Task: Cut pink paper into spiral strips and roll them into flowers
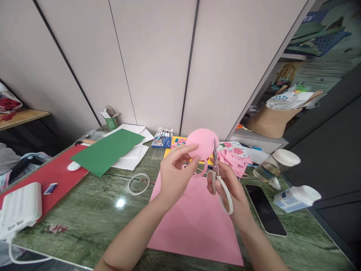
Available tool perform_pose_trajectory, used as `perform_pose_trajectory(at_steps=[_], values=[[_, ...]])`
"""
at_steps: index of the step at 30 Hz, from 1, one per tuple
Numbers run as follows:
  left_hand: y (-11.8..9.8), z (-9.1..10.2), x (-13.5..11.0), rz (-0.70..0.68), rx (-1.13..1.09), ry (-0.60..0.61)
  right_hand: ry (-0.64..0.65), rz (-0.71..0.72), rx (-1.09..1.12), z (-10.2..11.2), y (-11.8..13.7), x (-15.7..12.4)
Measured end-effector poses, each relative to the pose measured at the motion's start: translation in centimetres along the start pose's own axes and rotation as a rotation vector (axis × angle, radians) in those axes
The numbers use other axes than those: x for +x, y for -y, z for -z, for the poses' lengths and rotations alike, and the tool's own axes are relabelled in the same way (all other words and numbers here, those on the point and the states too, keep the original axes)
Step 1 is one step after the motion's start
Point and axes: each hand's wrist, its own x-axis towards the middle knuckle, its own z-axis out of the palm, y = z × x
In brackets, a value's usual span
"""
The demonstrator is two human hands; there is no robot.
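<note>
My left hand (174, 174) pinches a round pink paper disc (202, 143), held up above the table, with a thin curl of pink trimming (200, 172) hanging below it. My right hand (229, 185) grips white-handled scissors (219, 177); their blades point up against the disc's right edge. Under both hands a large pink sheet (197, 222) lies flat on the green marble table (93, 214).
A green sheet (108, 150) over white paper, a red sheet (53, 177), a tape ring (138, 183), a marker box (163, 138) and pink cut pieces (235, 156) lie around. A phone (263, 209), two bottles (296, 195) and a woven basket (269, 120) are at the right; a white device (19, 207) at the left.
</note>
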Motion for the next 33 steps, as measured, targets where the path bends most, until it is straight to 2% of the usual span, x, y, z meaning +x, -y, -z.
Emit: perform_pose_trajectory(at_steps=[8,17,23,27,33], values=[[0.05,0.04,-0.14,0.035,-0.007,0.0,-0.005,-0.009,-0.022,-0.01,-0.06,0.04],[-0.08,0.14,0.28,-0.023,-0.007,-0.034,-0.019,-0.009,-0.012,0.0,0.04,0.18],[0.31,0.2,0.25,0.037,-0.08,-0.031,-0.007,-0.023,-0.012,-0.06,-0.2,0.16],[0.53,0.22,0.24,0.029,-0.099,-0.035,0.008,-0.031,0.008,-0.17,-0.23,0.08],[0.35,0.18,0.26,0.014,-0.066,0.005,0.001,-0.025,-0.012,-0.04,0.13,0.15]])
